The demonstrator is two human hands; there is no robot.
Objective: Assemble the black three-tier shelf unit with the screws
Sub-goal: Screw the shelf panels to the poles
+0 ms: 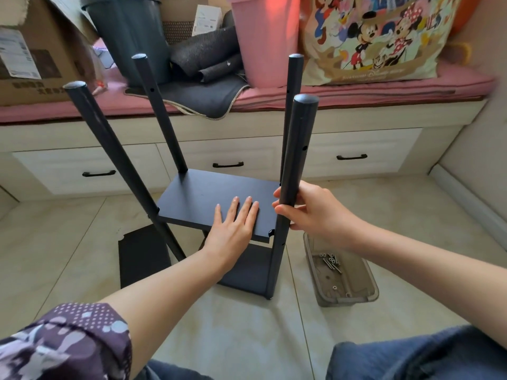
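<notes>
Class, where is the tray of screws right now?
In the head view, the clear tray sits on the floor at lower right, beside the shelf unit's near right post, below the right hand.

Tiled floor, drawered window bench

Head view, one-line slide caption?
Left hand presses the shelf board; right hand grips a pole.

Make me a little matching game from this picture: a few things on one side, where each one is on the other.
Things:
1. left hand
2. right hand
3. screws
4. loose black board

Places:
A. in the clear plastic tray
B. flat on the floor
C. wrapped round the near right pole
D. pressed flat on the shelf board

Pairs: 1-D, 2-C, 3-A, 4-B
</notes>
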